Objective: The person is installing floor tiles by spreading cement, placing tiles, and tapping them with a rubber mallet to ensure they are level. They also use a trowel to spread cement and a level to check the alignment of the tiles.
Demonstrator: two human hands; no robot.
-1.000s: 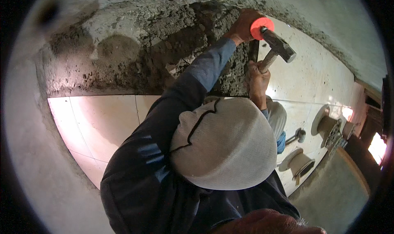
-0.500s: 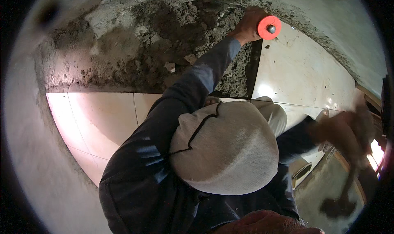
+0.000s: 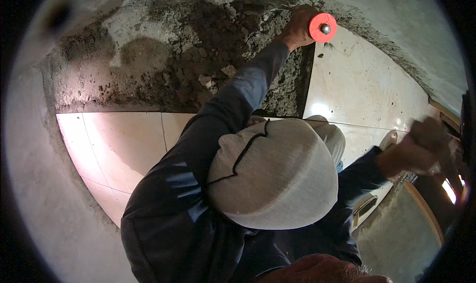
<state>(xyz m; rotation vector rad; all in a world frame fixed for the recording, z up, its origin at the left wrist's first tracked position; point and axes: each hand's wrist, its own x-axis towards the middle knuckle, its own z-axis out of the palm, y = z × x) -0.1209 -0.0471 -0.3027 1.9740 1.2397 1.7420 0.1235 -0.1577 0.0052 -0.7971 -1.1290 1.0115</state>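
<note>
Left hand (image 3: 299, 27): is gripping, fingers curling round a metal-ended hand tool with a round, orange-red guard (image 3: 322, 27). The tool is standing just right of the knuckles, its struck end facing up; its working tip is hiding beneath guard and hand.

Right hand (image 3: 407, 151): is blurring with motion, well to the right of the left hand and nearer the body. It is looking curled, but I am not able to tell what it is holding. The dark, block-headed hammer, meeting the tool a second ago and hanging below this hand half a second ago, is not showing clearly now.

Meaning, as I am judging: the right hand is swinging between blows, leaving the struck end uncovered; the left hand is keeping the tool at nearly the same spot.

Around the left hand: grey-brown, crumbly mortar patch (image 3: 198, 45) is spreading leftward; pale, jagged chips (image 3: 205, 80) are lying below-left; large, glossy cream floor tile (image 3: 367, 79) is lying right and below, its dark edge bordering the mortar.
</note>
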